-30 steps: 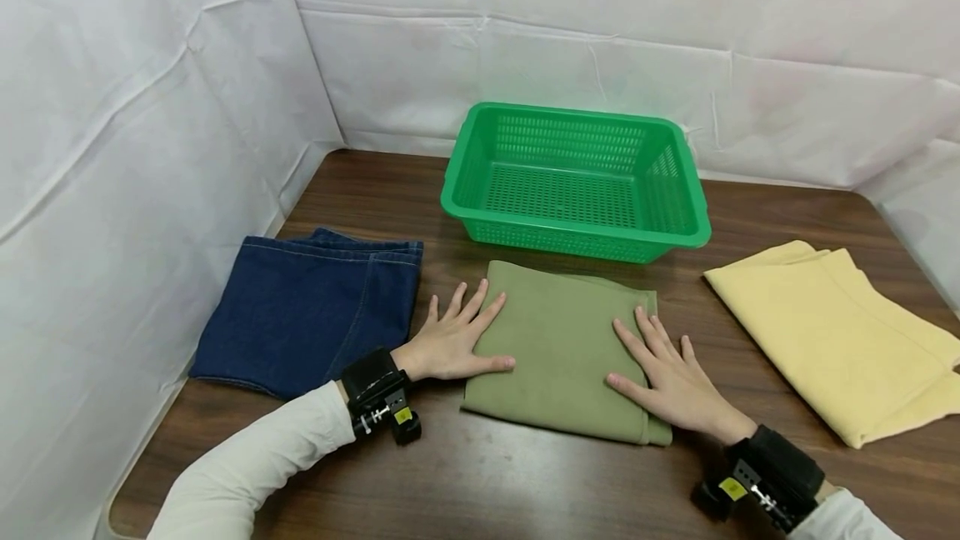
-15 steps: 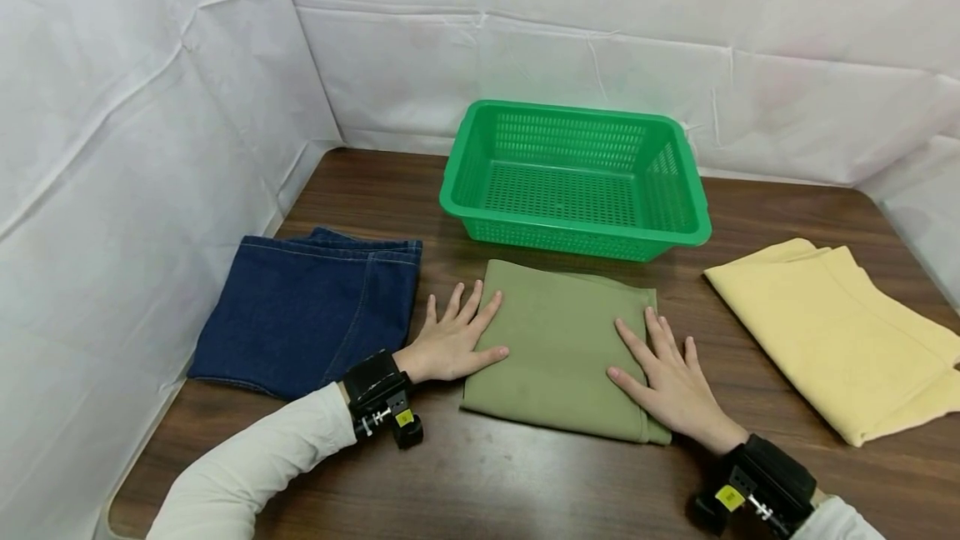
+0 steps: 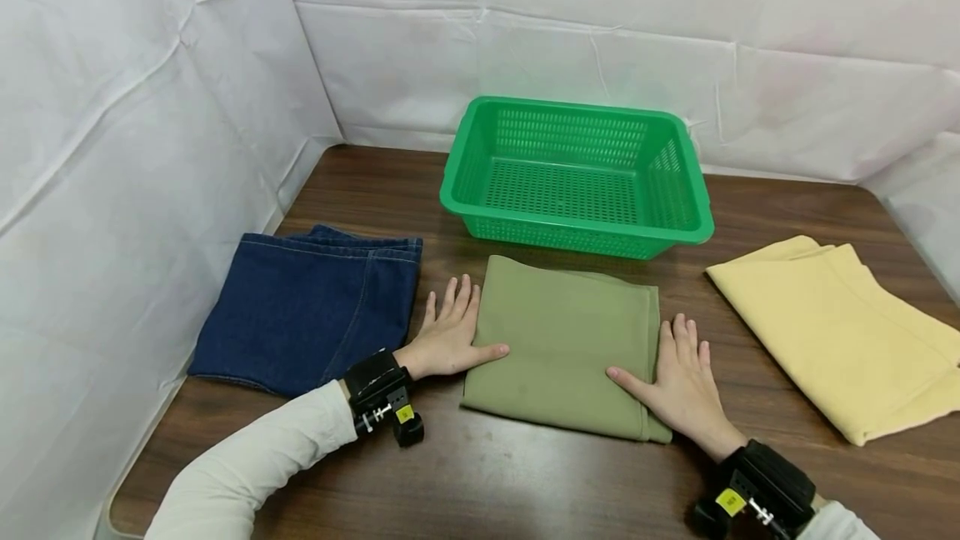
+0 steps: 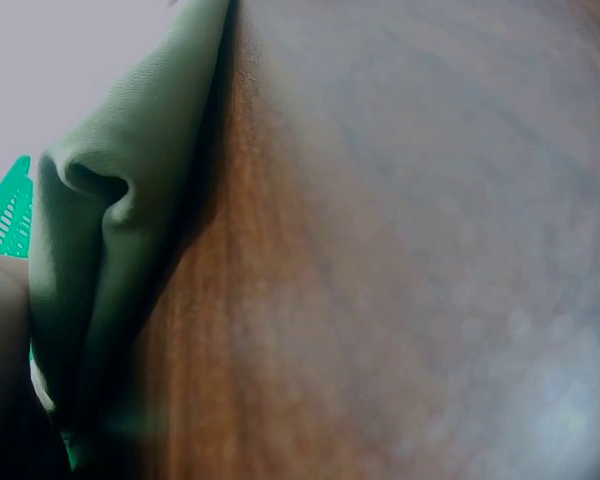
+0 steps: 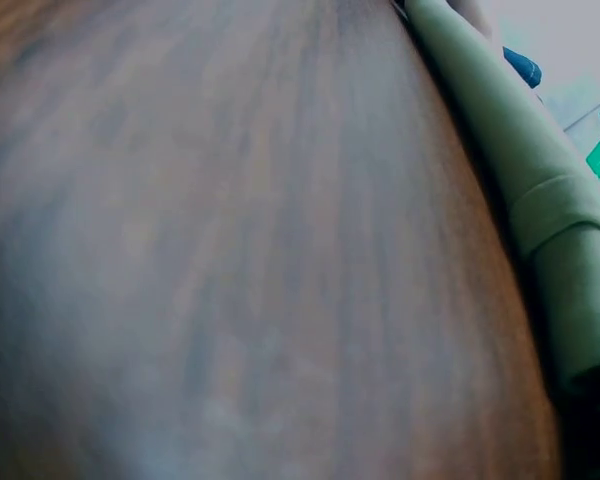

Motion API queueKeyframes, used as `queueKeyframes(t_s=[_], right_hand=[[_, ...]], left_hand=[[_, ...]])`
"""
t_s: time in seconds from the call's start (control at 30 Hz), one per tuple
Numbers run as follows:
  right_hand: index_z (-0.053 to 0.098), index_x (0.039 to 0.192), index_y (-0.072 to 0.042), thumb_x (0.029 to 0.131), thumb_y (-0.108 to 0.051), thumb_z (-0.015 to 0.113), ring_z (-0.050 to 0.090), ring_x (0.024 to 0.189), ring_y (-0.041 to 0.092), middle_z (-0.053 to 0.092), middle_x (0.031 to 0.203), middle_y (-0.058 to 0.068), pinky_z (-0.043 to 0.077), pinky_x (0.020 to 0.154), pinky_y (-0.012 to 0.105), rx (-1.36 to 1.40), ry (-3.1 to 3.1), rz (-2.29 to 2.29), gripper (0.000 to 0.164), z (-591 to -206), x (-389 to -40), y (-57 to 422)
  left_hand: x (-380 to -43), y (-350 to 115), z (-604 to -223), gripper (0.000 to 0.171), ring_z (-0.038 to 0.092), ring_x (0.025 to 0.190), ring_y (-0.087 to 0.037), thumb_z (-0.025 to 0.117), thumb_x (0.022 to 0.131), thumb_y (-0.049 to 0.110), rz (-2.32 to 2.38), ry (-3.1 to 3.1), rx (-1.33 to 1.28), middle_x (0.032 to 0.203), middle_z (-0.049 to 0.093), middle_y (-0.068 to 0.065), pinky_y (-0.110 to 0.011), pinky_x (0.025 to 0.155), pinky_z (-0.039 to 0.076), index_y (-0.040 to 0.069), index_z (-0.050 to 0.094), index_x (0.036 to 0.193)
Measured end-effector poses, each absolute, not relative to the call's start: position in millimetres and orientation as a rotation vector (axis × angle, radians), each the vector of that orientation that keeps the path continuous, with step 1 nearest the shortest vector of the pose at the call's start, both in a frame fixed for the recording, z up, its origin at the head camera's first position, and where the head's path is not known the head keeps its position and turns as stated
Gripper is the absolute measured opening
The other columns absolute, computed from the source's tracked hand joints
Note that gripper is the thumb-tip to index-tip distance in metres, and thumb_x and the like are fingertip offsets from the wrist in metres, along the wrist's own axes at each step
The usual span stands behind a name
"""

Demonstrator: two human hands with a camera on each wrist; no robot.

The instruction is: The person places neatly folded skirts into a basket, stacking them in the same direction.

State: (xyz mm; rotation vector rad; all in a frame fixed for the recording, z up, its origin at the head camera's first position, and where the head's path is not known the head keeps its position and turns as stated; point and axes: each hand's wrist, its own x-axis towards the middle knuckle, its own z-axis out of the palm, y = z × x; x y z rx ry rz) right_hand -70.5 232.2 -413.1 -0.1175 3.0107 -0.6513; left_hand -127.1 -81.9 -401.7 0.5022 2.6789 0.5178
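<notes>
A folded olive-green garment [image 3: 566, 348] lies flat on the table between my hands in the head view. My left hand [image 3: 447, 343] has its thumb over the garment's left side, with straight fingers along the edge. On the other side, the thumb of my right hand [image 3: 684, 390] lies over the garment, and the straight fingers extend beside its right edge. The left wrist view shows the garment's rolled fold [image 4: 130, 180] close up, and the right wrist view shows its near edge [image 5: 540, 190]. Whether the fingers reach under the cloth cannot be seen.
A green plastic basket [image 3: 577, 233] stands behind the garment, with nothing in it. Folded dark blue denim [image 3: 307, 307] lies at the left and a folded yellow garment [image 3: 832, 332] at the right. White sheeting [image 3: 600, 32] rises behind the brown table [image 3: 525, 482].
Both hands' fingers have slid outward off the top of the olive-green garment to its side edges, drawing closer together. The thumbs stay on top. The garment has hardly moved.
</notes>
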Motion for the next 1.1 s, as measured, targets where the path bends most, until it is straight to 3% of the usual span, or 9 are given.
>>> queueKeyframes(t_s=[0.4, 0.8, 0.93, 1.1], right_hand=[[0.028, 0.134, 0.011, 0.078, -0.046, 0.065, 0.000, 0.133, 0.048, 0.007, 0.143, 0.037, -0.005, 0.100, 0.066, -0.149, 2.951, -0.884, 0.088, -409.2, -71.1, 231.2], [0.027, 0.124, 0.009, 0.080, -0.022, 0.069, 0.000, 0.129, 0.054, 0.016, 0.140, 0.038, -0.009, 0.096, 0.069, -0.272, 2.844, -1.155, 0.069, -403.0, -70.9, 223.3], [0.026, 0.117, 0.008, 0.082, -0.012, 0.067, -0.003, 0.129, 0.054, 0.025, 0.133, 0.037, -0.011, 0.096, 0.067, -0.319, 2.774, -1.257, 0.057, -402.2, -69.9, 220.5], [0.023, 0.109, 0.008, 0.082, -0.005, 0.065, 0.005, 0.130, 0.053, 0.029, 0.121, 0.037, -0.009, 0.099, 0.065, -0.338, 2.724, -1.319, 0.052, -400.3, -70.3, 217.7]], left_hand=[[-129.5, -82.4, -401.0, 0.086, -0.022, 0.134, -0.032, 0.051, 0.082, 0.059, 0.679, 2.622, 0.538, 0.151, -0.007, -0.012, -0.060, 0.102, -0.013, 0.014, 0.017, 0.146], [-126.5, -75.8, -400.7, 0.084, -0.021, 0.134, -0.035, 0.057, 0.087, 0.041, 0.863, 2.543, 0.640, 0.150, 0.000, -0.020, -0.058, 0.101, -0.016, 0.009, 0.007, 0.146], [-124.2, -72.3, -399.1, 0.081, -0.017, 0.135, -0.035, 0.059, 0.088, 0.029, 0.925, 2.498, 0.671, 0.150, 0.007, -0.020, -0.055, 0.104, -0.015, 0.006, 0.005, 0.144], [-122.2, -69.0, -398.6, 0.078, -0.010, 0.136, -0.033, 0.060, 0.088, 0.019, 0.981, 2.464, 0.715, 0.148, 0.009, -0.022, -0.048, 0.109, -0.008, -0.001, 0.005, 0.140]])
